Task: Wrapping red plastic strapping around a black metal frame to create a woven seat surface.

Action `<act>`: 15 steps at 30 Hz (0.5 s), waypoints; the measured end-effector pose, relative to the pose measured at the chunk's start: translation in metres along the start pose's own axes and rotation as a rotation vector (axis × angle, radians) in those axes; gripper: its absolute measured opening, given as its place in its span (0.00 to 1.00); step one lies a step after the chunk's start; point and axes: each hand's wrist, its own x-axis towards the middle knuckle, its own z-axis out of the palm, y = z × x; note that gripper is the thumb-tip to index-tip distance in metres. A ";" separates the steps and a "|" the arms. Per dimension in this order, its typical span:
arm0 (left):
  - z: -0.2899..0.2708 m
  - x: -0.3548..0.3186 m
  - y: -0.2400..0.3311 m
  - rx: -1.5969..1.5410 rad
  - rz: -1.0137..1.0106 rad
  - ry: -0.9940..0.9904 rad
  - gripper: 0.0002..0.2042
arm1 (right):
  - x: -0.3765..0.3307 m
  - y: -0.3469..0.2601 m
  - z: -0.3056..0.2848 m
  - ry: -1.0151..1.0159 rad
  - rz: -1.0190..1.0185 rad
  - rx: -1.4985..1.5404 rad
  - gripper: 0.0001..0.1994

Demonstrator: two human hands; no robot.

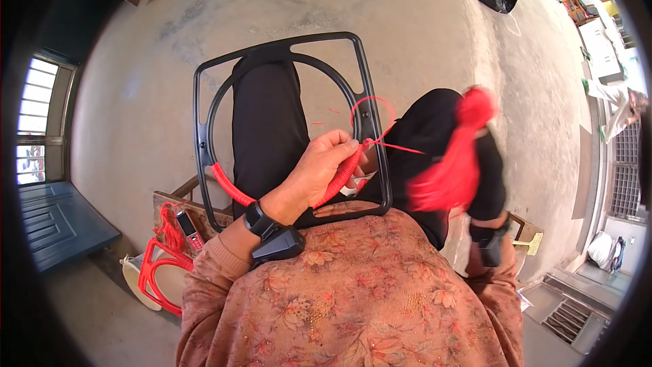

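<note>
A black frame (367,124) stands over a seated person's lap, nearly square with no clear long axis, its sides running away from the torso and leaning slightly left at the far end. Red cord (232,190) wraps the near part of its inner ring. The left hand (314,171) pinches the wrapped ring at right, thumb and finger closed. A blurred red bundle (449,160) slants from lower left to upper right. The right hand (500,220) is mostly hidden; its grip cannot be told. At lower left: a phone (189,228) and red frame (148,275).
</note>
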 end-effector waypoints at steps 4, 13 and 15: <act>-0.006 0.003 -0.011 -0.080 0.036 -0.018 0.08 | 0.008 -0.083 0.000 0.203 -0.039 0.061 0.20; -0.003 0.004 -0.008 -0.168 0.070 -0.005 0.07 | 0.000 -0.149 -0.015 0.154 -0.218 -0.852 0.19; -0.001 0.005 -0.005 -0.185 0.067 0.026 0.07 | 0.006 -0.148 -0.022 0.216 -0.253 -0.829 0.22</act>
